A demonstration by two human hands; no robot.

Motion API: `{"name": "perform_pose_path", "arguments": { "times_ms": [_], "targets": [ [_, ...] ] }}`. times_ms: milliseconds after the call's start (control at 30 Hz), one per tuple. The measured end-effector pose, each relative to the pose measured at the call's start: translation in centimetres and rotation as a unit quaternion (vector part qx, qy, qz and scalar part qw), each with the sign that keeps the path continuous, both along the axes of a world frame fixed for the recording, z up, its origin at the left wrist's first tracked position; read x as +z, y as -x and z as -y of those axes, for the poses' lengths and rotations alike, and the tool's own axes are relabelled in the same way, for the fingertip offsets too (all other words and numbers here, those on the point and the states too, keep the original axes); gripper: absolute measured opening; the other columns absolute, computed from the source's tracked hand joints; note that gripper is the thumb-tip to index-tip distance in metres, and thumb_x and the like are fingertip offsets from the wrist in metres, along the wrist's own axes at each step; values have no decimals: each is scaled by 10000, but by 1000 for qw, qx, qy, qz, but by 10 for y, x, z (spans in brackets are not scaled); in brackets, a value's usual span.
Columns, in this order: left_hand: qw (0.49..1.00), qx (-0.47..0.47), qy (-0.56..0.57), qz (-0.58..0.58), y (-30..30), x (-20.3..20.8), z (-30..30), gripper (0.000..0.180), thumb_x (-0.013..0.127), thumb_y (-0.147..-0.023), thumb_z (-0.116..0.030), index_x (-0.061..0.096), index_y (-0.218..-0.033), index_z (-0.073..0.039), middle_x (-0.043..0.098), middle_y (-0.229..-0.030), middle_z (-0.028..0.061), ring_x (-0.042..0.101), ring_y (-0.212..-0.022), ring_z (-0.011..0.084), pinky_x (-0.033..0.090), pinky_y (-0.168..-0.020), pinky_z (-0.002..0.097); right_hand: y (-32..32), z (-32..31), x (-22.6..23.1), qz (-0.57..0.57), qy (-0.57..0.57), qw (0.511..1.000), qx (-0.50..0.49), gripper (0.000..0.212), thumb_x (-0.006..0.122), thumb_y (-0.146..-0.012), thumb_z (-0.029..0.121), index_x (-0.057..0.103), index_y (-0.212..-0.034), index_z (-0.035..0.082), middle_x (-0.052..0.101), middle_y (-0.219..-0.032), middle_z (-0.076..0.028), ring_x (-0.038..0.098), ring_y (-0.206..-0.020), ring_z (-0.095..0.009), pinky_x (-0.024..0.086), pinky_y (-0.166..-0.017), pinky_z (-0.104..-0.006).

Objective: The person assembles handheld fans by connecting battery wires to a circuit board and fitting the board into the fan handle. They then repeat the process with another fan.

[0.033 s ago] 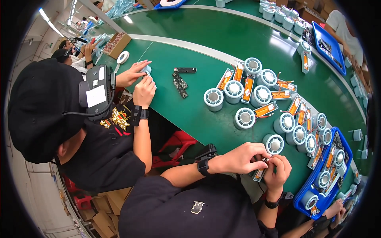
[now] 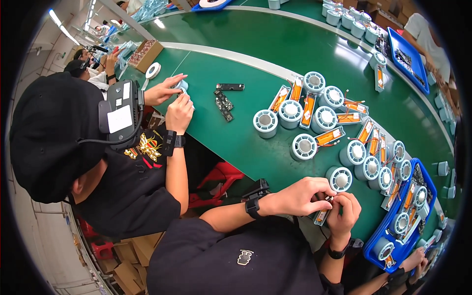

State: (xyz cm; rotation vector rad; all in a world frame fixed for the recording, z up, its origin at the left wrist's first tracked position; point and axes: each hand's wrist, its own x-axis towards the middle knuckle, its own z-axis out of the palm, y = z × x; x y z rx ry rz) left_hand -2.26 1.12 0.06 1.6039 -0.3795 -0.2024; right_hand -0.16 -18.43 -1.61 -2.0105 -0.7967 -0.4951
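At the table's near edge I hold a light-blue handheld-fan-like unit [image 2: 339, 179] between both hands. Its round head has a slotted rim and a silver centre; its open handle [image 2: 321, 216] shows below my fingers. My left hand [image 2: 306, 195] comes from the left, thumb and forefinger pinched at the neck of the unit. Opposite it, my right hand [image 2: 344, 212] has its fingers curled close against the same spot. A tiny white part [image 2: 329, 198], perhaps a wire connector, shows between the fingertips. My fingers cover most of the neck.
Several similar units [image 2: 291, 112] with orange batteries and loose wires stand ahead on the green table [image 2: 236, 147]. A blue tray [image 2: 372, 246] of units lies at right. Black circuit boards [image 2: 223, 104] lie further left. A co-worker [image 2: 132, 187] works beside me on the left.
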Motion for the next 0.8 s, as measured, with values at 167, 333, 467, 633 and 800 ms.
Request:
{"name": "perform_pose_path", "arguments": {
  "times_ms": [167,333,467,633,800],
  "targets": [
    [1000,-8,7,-8,0,-1,1,271,749,-924,-99,669,-1138,47,659,-1034,122,693,-894,202,623,-731,317,-1,6,8,-33,24,999,2,181,732,-728,-65,606,-818,30,676,-787,-108,630,-641,-283,471,-576,-365],
    [999,-23,24,-38,-2,-1,-1,280,758,-917,-107,679,-1135,51,651,-1022,118,679,-864,185,613,-714,300,-5,9,14,-72,39,997,17,201,745,-701,-71,611,-803,39,677,-759,-90,626,-630,-270,458,-580,-357],
    [997,-8,37,-69,4,-7,5,280,765,-911,-106,688,-1129,53,647,-1014,111,664,-861,165,604,-707,284,-7,9,15,-87,25,996,17,192,741,-697,-72,614,-782,43,668,-718,-81,618,-613,-262,448,-570,-356],
    [998,7,38,-51,4,-9,11,275,765,-904,-92,689,-1128,50,647,-1020,102,658,-881,154,599,-707,273,-10,16,24,-87,57,994,17,175,734,-710,-64,621,-767,58,671,-701,-63,616,-594,-251,443,-564,-349],
    [998,4,50,-48,5,-5,8,292,765,-895,-66,679,-1151,44,643,-1014,95,660,-897,156,598,-727,268,-19,12,26,-61,78,994,42,161,746,-731,-27,630,-766,79,678,-707,-50,618,-579,-246,437,-556,-346]
  ]
}}
